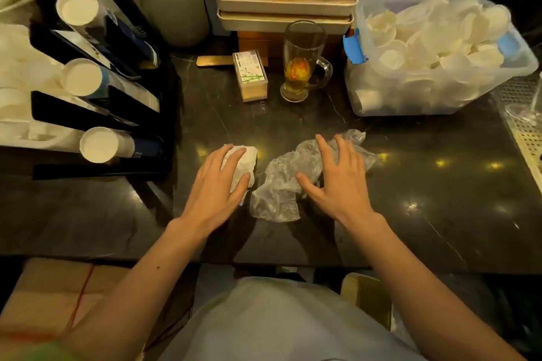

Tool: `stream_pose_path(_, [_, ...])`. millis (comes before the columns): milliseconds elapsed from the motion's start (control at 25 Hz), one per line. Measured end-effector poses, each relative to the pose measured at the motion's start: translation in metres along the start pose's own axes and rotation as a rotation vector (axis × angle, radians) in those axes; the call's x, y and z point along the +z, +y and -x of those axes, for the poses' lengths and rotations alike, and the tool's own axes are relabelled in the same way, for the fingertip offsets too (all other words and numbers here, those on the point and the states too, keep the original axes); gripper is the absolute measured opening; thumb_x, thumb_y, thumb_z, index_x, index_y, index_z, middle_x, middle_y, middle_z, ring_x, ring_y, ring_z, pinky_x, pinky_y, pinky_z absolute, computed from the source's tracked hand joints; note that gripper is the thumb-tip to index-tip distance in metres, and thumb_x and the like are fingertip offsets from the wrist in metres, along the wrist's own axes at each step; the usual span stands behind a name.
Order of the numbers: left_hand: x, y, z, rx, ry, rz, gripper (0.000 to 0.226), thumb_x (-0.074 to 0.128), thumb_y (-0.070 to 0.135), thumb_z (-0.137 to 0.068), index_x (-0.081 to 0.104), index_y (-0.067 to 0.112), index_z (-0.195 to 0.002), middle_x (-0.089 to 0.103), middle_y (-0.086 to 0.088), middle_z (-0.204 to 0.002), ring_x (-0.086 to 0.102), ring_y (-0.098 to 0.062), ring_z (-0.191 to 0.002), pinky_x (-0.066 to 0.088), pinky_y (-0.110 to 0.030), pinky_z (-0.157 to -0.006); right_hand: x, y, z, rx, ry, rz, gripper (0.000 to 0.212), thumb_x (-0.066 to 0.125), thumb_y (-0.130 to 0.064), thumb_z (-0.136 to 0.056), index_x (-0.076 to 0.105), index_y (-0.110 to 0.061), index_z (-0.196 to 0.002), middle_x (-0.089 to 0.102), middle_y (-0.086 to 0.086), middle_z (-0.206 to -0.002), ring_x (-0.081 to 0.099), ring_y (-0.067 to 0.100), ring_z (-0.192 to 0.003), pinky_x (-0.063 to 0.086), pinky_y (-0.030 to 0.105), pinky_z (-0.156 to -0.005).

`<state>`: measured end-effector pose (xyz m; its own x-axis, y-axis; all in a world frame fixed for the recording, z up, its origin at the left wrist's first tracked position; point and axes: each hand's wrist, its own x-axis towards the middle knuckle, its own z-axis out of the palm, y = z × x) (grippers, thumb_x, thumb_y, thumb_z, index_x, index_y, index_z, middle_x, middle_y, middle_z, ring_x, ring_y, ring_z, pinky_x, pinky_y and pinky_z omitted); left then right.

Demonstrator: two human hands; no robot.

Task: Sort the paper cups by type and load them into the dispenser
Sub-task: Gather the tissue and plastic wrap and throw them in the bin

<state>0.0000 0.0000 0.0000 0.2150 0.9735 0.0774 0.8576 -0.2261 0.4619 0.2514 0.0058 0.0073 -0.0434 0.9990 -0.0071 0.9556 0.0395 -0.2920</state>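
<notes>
My left hand and right hand, fingers straight and gripping nothing, press the crumpled white paper and clear plastic wrapper; I'd bunch both together off the table.

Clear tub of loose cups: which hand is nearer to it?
Right. The right hand rests on crumpled plastic below the tub; the left hand lies farther left, on white tissue.

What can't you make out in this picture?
Head view: the left hand covers most of the white crumpled paper, so its shape is unclear.
On the dispenser, black sleeves hide how many cups each stack holds; the left edge cuts it off.
On the small box, the print is too small to read.
In the clear bin, loose cups deep inside blur together.
</notes>
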Motion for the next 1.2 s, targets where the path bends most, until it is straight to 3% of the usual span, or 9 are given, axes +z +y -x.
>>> stream_pose_path(320, [0.024, -0.004, -0.026, -0.147, -0.140, -0.072, 0.053, 0.055, 0.031, -0.096, 0.037, 0.027, -0.145, 0.027, -0.007, -0.154, 0.021, -0.027, -0.144, 0.033, -0.044, -0.111, 0.020, 0.005, -0.023, 0.131, -0.240, 0.083, 0.094, 0.038, -0.085, -0.077, 0.007, -0.039, -0.153, 0.005, 0.020, -0.161, 0.005, 0.043, -0.147, 0.009, 0.063, -0.114])
stream_pose_path(440, [0.028, -0.015, -0.035, -0.184, -0.269, -0.111, 0.055, 0.058, 0.026, -0.094, 0.036, 0.031, -0.145, 0.025, -0.006, -0.154, 0.022, -0.027, -0.143, 0.037, -0.047, -0.108, 0.024, -0.003, -0.025, 0.180, -0.322, 0.050, 0.089, 0.044, -0.080, -0.079, 0.009, -0.042, -0.152, 0.007, 0.019, -0.160, 0.015, 0.042, -0.145, 0.022, 0.059, -0.112])
stream_pose_path(520, [0.028, -0.023, -0.038, -0.210, -0.330, -0.110, 0.051, 0.057, 0.026, -0.094, 0.040, 0.033, -0.142, 0.035, -0.004, -0.148, 0.031, -0.025, -0.136, 0.043, -0.048, -0.099, 0.026, -0.010, -0.022, 0.179, -0.337, 0.047, 0.079, 0.052, -0.069, -0.083, 0.020, -0.039, -0.149, 0.024, 0.016, -0.154, 0.033, 0.038, -0.136, 0.038, 0.053, -0.102])
stream_pose_path(640, [0.026, -0.029, -0.040, -0.214, -0.359, -0.083, 0.040, 0.062, 0.023, -0.091, 0.054, 0.032, -0.129, 0.048, 0.003, -0.129, 0.043, -0.022, -0.124, 0.048, -0.045, -0.088, 0.030, -0.019, -0.017, 0.157, -0.305, 0.014, 0.054, 0.060, -0.042, -0.090, 0.040, -0.032, -0.140, 0.047, 0.007, -0.131, 0.050, 0.029, -0.119, 0.048, 0.044, -0.083])
stream_pose_path(800, [0.017, -0.026, -0.035, -0.166, -0.302, 0.083, 0.029, 0.064, 0.017, -0.089, 0.065, 0.025, -0.117, 0.056, 0.001, -0.119, 0.057, -0.022, -0.106, 0.048, -0.033, -0.083, 0.030, -0.023, -0.009, 0.165, -0.198, -0.114, 0.034, 0.061, -0.022, -0.091, 0.056, -0.025, -0.125, 0.058, 0.001, -0.116, 0.061, 0.026, -0.100, 0.048, 0.036, -0.071])
stream_pose_path(1000, [0.005, -0.009, -0.022, -0.007, -0.160, 0.301, 0.029, 0.069, 0.009, -0.085, 0.069, 0.019, -0.113, 0.058, 0.005, -0.114, 0.056, -0.008, -0.100, 0.040, -0.013, -0.081, 0.010, -0.026, 0.022, 0.247, 0.005, -0.225, 0.032, 0.065, -0.017, -0.087, 0.062, -0.019, -0.118, 0.063, 0.002, -0.113, 0.061, 0.024, -0.100, 0.050, 0.037, -0.079])
stream_pose_path(1200, [0.023, 0.024, -0.019, 0.153, -0.227, 0.402, 0.030, 0.074, 0.008, -0.081, 0.071, 0.017, -0.109, 0.062, 0.003, -0.111, 0.056, -0.005, -0.099, 0.035, 0.000, -0.083, -0.010, -0.010, 0.090, 0.455, 0.174, -0.243, 0.035, 0.067, -0.016, -0.084, 0.064, -0.016, -0.118, 0.065, 0.002, -0.113, 0.062, 0.022, -0.103, 0.051, 0.041, -0.088])
